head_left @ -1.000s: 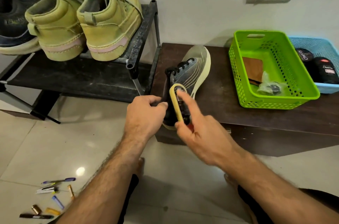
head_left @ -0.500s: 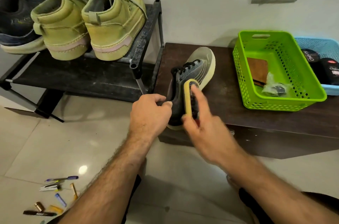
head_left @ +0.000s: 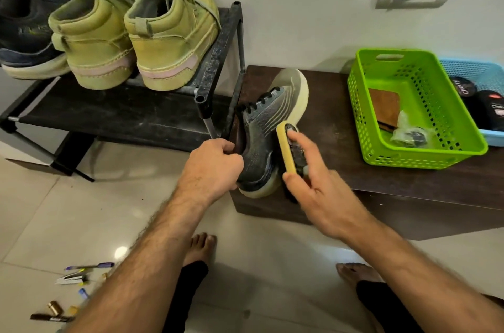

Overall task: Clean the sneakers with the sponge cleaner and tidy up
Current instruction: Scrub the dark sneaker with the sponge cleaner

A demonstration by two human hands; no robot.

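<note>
On the dark brown wooden bench [head_left: 341, 125], the left hand [head_left: 211, 167] gripped the heel of the grey mesh sneaker [head_left: 261, 139]. At its three o'clock, the right hand [head_left: 316, 193] clasped the yellow-edged sponge cleaner [head_left: 289, 148] against the sneaker's side.

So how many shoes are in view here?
4. On the rack: a dark sneaker at far left and two olive high-tops. The grey sneaker lies on the bench, held by the left hand. Others may sit out of frame.
</note>
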